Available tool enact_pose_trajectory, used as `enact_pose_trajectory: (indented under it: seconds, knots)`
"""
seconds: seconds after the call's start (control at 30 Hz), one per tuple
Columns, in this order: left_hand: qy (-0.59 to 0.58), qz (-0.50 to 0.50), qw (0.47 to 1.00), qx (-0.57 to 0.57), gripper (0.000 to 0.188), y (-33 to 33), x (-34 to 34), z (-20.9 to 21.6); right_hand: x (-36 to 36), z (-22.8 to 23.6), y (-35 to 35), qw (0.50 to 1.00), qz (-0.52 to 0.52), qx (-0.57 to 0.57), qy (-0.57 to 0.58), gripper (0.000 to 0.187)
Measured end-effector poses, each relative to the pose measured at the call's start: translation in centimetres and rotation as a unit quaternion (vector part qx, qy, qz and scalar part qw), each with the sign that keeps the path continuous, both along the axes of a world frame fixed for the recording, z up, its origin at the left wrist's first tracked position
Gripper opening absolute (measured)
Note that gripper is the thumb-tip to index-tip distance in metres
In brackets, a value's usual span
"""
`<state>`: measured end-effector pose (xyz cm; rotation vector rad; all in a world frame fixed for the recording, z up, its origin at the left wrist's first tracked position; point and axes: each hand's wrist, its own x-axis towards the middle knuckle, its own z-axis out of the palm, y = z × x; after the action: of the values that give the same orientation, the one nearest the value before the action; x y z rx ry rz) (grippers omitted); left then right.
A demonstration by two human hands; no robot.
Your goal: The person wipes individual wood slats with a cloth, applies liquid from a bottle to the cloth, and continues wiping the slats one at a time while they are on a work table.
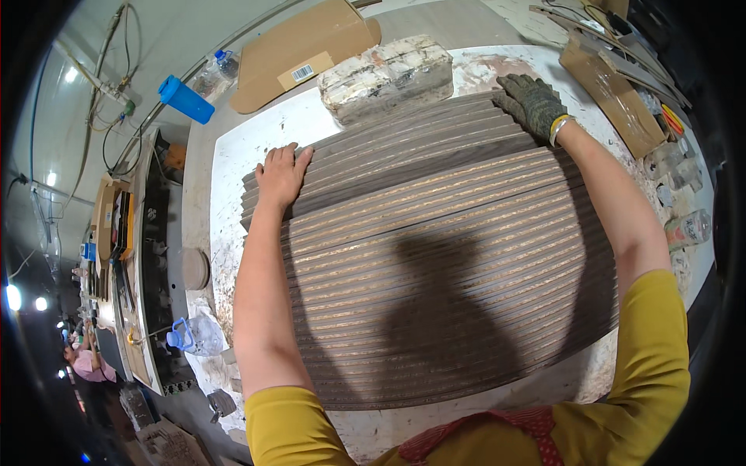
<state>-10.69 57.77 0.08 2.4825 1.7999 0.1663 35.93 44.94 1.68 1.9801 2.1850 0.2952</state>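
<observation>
Long brown laminated strips lie packed side by side in two groups. The near group shows rough, light wood-chip edges facing up. Beyond it is a far group of darker strips. My left hand, bare, rests on the left end of the far group with its fingers apart. On the right end of that group lies my right hand, in a dark, dirty work glove with a yellow cuff, its fingers stretched forward. Neither hand is wrapped round anything. My head and shoulders cast a shadow over the near strips.
Behind the strips sits a grimy wrapped block, beside a flat cardboard box. A blue cup stands at far left; a clear jug is nearer. At right are a long carton and a bottle. Another person is far left.
</observation>
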Motion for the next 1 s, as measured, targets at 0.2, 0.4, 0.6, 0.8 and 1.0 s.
enact_pose_trajectory:
  seconds: [0.2,0.4,0.6,0.8,1.0]
  knots:
    - [0.003,0.005,1.0,-0.016,0.06,0.2,1.6,0.5,0.0,0.4,0.9,0.998,-0.059,0.005,0.006,0.042]
    - [0.035,0.038,0.999,-0.017,0.061,0.0,-0.1,0.4,-2.3,0.5,-0.4,0.975,-0.158,0.116,0.1,0.061]
    - [-0.159,-0.039,0.958,0.234,0.053,-6.8,-4.7,4.8,6.6,-0.7,-12.2,0.941,-0.217,0.211,0.153,0.058]
    - [-0.067,-0.005,0.994,0.089,0.048,-15.8,-11.7,3.2,3.5,1.4,-15.2,0.862,-0.3,0.077,0.402,0.05]
    - [-0.051,0.002,0.995,0.088,0.049,-15.6,-9.1,2.2,3.1,1.5,-14.8,0.859,-0.297,0.091,0.407,0.054]
